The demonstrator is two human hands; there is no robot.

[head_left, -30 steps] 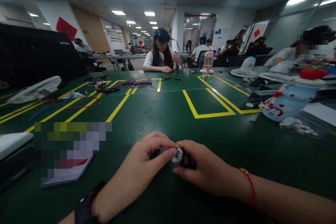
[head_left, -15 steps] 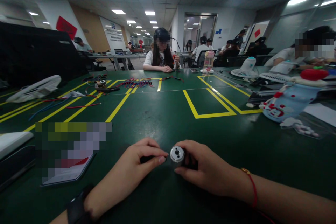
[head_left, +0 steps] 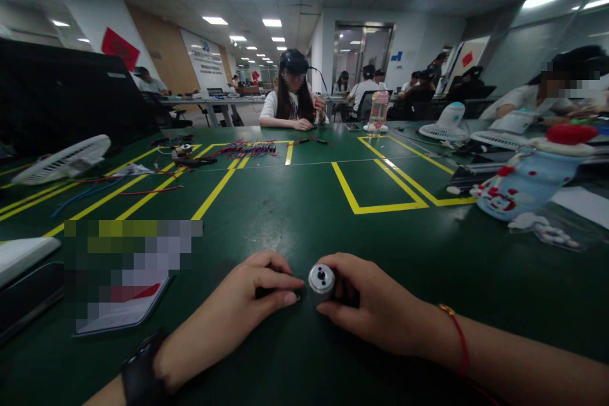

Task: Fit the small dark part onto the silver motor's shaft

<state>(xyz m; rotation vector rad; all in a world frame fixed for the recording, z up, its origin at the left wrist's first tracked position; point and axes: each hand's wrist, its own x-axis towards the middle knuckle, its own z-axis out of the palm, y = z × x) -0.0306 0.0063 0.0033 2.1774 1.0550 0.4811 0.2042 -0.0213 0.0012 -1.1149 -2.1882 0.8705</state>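
My right hand [head_left: 375, 304] is closed round a silver metal cylinder [head_left: 321, 279] with dark holes in its top face, upright at the lower middle. Just left of the cylinder, my left hand [head_left: 252, 292] has its thumb and forefinger close together at a tiny item by the fingertips, too small to name. A narrow space separates the left fingertips from the cylinder. Both hands are low over the dark green table [head_left: 285, 216].
A blurred-out flat object [head_left: 128, 311] lies at left. Red and blue wires [head_left: 247, 150] lie farther back. On the right are a light blue bottle [head_left: 528, 184] and white fans [head_left: 447, 124]. A person [head_left: 292, 98] sits across the table.
My left thumb and forefinger have shifted slightly, and the thumb now sits a little lower. The right hand and cylinder stay almost where they were.
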